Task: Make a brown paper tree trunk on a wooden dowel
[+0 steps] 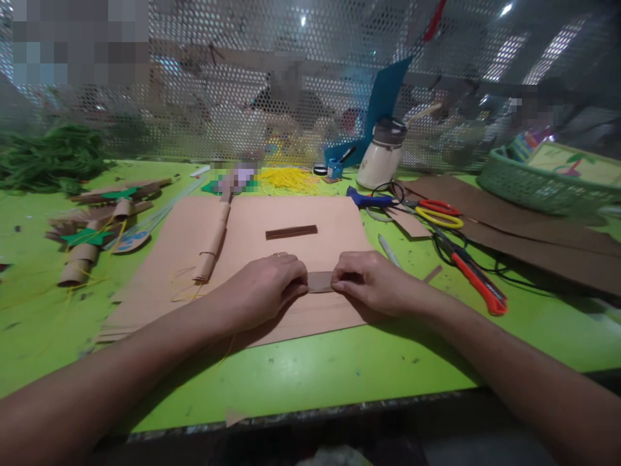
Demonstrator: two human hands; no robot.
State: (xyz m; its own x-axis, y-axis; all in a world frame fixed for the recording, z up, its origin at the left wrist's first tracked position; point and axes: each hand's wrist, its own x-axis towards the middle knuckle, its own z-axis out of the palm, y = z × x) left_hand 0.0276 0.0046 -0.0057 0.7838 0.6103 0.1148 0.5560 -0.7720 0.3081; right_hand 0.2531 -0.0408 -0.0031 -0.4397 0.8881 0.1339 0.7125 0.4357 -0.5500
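Between my two hands is a small strip of brown paper [319, 282], lying low over a stack of tan paper sheets [334, 223]. My left hand [264, 285] pinches its left end, and my right hand [366, 279] pinches the right end. Just beyond them a narrow dark brown folded strip [291, 232] rests on the sheets. To the left of my left hand lies a rolled brown paper tube [213, 243] with yellow thread at its near end. The fingertips hide the ends of the held strip.
Right of the sheets lie a red utility knife [478, 281], scissors [439, 213] and a blue glue gun [371, 199]. A white jar [381, 158] and green basket [528, 184] stand behind. Paper figures with green stars [87, 238] and green yarn [51, 155] are at left.
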